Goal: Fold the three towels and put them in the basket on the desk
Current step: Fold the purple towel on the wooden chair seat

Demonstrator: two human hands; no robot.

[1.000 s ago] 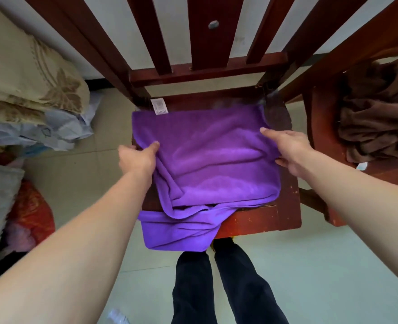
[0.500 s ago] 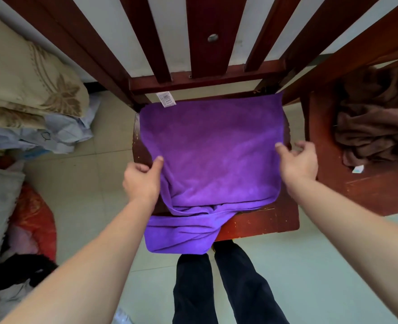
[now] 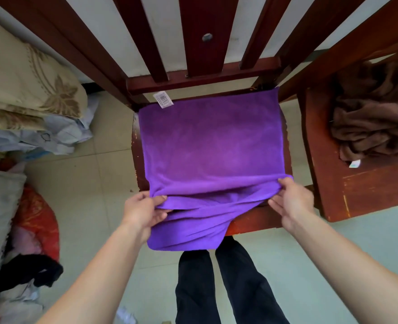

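Note:
A purple towel [image 3: 212,146] lies spread flat over the seat of a dark red wooden chair [image 3: 263,220], its white label at the far left corner. The near part hangs over the seat's front edge. My left hand [image 3: 144,211] pinches the towel's fold at the near left. My right hand [image 3: 289,199] grips the same fold at the near right. A brown towel [image 3: 371,122] lies crumpled on a second wooden seat [image 3: 361,190] to the right. No basket or desk is in view.
The chair's slatted back [image 3: 202,33] rises just behind the purple towel. Folded bedding [image 3: 27,85] and bags of clothes [image 3: 29,218] crowd the floor at the left. My dark-trousered legs [image 3: 216,284] stand on pale tiles in front of the chair.
The towel has been smoothed flat toward the chair back. Both hands have slid from its sides down to the near fold and taken hold of it.

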